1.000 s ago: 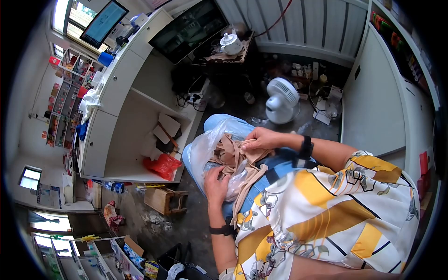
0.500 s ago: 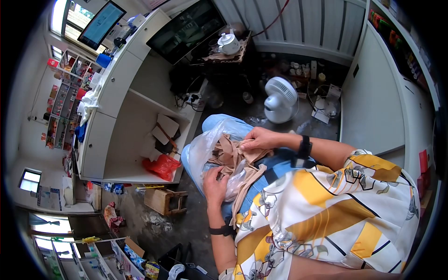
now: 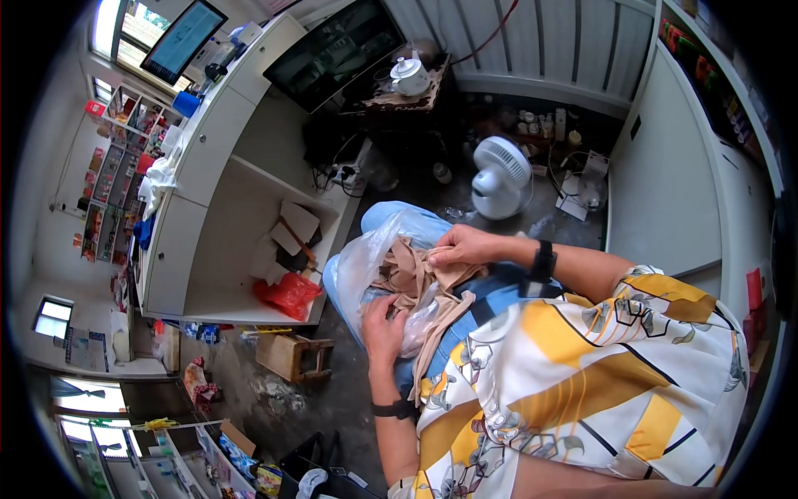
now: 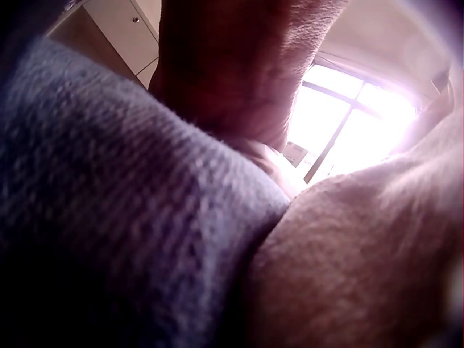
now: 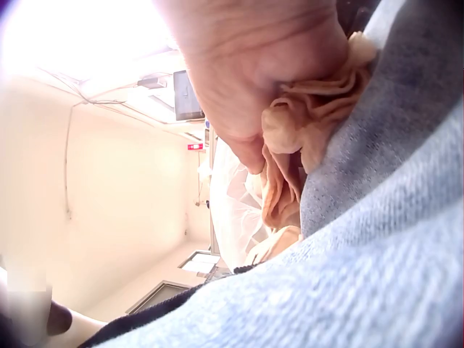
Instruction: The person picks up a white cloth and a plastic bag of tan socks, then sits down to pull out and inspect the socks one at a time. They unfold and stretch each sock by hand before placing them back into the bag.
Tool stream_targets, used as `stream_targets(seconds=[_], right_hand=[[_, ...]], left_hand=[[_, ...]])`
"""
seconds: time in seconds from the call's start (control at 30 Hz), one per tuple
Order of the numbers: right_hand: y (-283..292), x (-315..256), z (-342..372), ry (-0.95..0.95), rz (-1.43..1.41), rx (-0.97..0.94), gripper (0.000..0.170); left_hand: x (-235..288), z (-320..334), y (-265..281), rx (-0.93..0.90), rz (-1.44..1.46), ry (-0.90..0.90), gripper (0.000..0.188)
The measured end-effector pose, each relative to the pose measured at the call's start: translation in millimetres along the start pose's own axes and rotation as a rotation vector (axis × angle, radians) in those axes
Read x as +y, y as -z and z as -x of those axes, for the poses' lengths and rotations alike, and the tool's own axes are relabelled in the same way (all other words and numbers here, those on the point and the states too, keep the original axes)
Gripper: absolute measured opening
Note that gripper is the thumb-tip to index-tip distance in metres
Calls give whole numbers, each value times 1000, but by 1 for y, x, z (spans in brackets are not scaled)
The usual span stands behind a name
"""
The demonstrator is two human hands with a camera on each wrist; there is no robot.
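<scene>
One right hand (image 3: 467,247), one left hand (image 3: 382,331), beige cloth (image 3: 405,270)

The right pinches the cloth, bunched on the lap (image 3: 496,287) partly inside a translucent bag (image 3: 354,270); the left touches the bag, its grip indiscernible. Beyond, a white fan (image 3: 497,193) stands on the floor (image 3: 239,374)

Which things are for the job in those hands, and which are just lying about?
For the job:
- cloth, pinched by the right hand
- clear bag, by the left hand

Just about:
- fan
- teapot
- red bag
- stool
</scene>
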State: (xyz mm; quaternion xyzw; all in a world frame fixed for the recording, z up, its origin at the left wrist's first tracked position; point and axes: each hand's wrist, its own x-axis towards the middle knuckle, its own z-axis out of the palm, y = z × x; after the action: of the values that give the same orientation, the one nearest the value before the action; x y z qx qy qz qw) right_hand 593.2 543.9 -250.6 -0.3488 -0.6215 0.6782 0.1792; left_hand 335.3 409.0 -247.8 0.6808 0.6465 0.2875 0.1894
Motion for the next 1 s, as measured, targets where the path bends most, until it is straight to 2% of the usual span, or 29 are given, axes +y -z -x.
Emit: stream_targets(seconds=[0.27,1.0], right_hand=[[0,4,-2,-2,-19,-4,37],[0,11,-6,27,-46,10,39]], left_hand=[[1,0,0,-28,16,61,33],[1,-1,3,-48,-13,35,34]])
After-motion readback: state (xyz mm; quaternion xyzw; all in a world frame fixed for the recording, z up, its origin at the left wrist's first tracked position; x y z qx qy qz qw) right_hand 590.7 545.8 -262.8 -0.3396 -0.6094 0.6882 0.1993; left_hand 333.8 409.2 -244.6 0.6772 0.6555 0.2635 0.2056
